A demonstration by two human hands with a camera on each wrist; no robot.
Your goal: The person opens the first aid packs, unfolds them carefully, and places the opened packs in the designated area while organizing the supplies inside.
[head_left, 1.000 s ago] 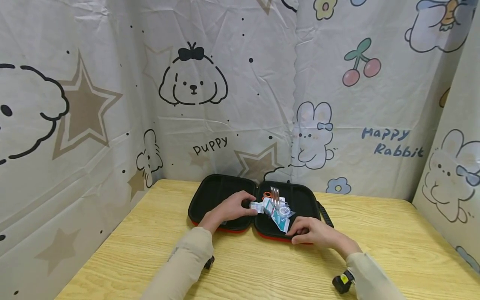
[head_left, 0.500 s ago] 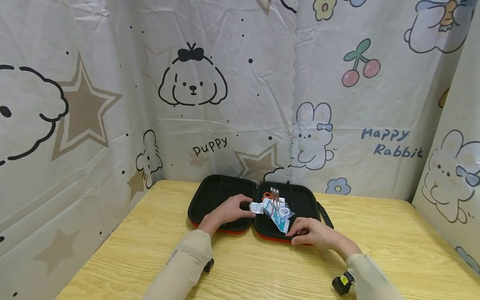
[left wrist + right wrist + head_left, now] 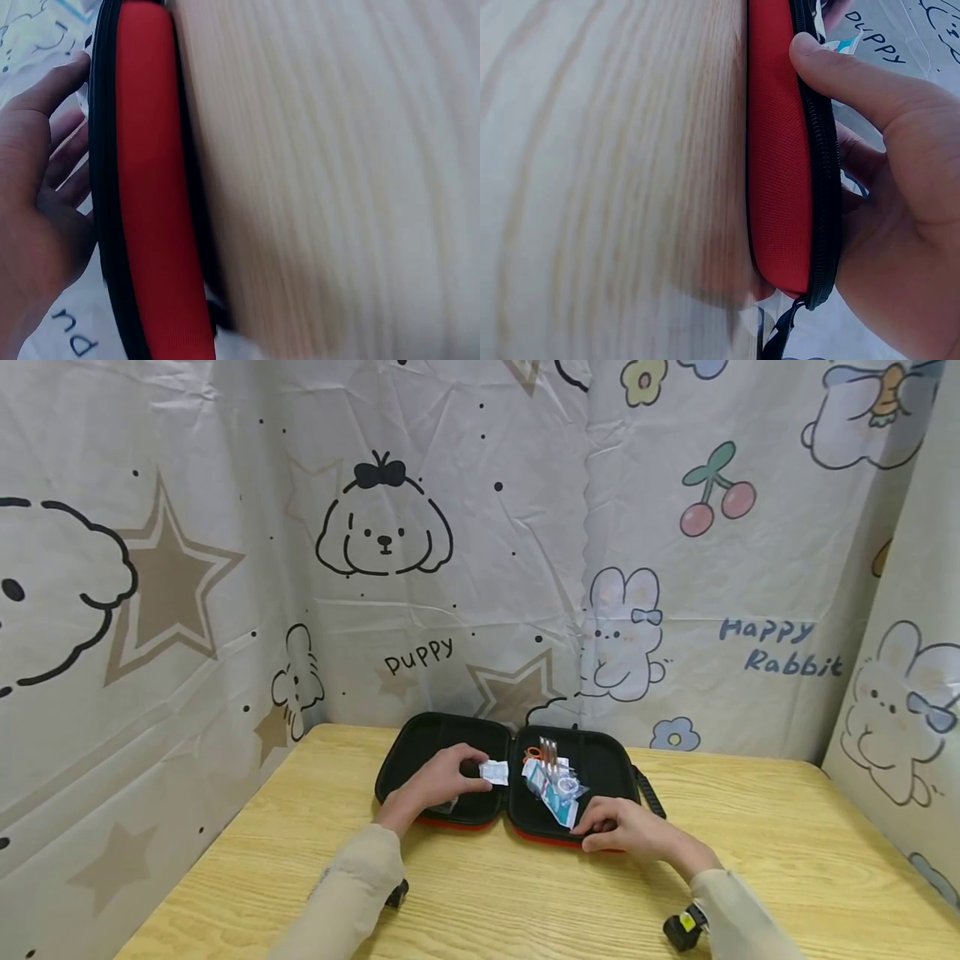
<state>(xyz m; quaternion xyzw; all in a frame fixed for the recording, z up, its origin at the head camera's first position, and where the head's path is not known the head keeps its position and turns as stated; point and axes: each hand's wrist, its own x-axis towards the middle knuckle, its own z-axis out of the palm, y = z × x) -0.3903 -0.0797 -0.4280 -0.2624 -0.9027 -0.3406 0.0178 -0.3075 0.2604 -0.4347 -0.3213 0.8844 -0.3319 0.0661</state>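
A zip case, black inside and red outside, lies spread flat on the table; its left half (image 3: pixel 420 752) and right half (image 3: pixel 607 760) join at a middle hinge. Over the left half, near the hinge, my left hand (image 3: pixel 438 779) pinches a small white packet (image 3: pixel 496 772) between thumb and fingers. My right hand (image 3: pixel 630 828) holds the near rim of the right half, its thumb against the red side (image 3: pixel 780 150) in the right wrist view. Inside that half are orange-handled scissors (image 3: pixel 532 753), a teal and white packet (image 3: pixel 557 799) and a clear bag with a white ring-shaped thing (image 3: pixel 568 787).
Several thin brownish strips (image 3: pixel 549 756) stick up among the things in the right half. A small clear item (image 3: pixel 445 806) lies in the left half by my wrist. A black strap (image 3: pixel 649 793) hangs off the case's right side. Patterned cloth (image 3: pixel 450 568) stands behind the table (image 3: pixel 750 827).
My left hand has moved left with the white packet, away from the pile and across the hinge to the left half. The right hand stays on the rim.
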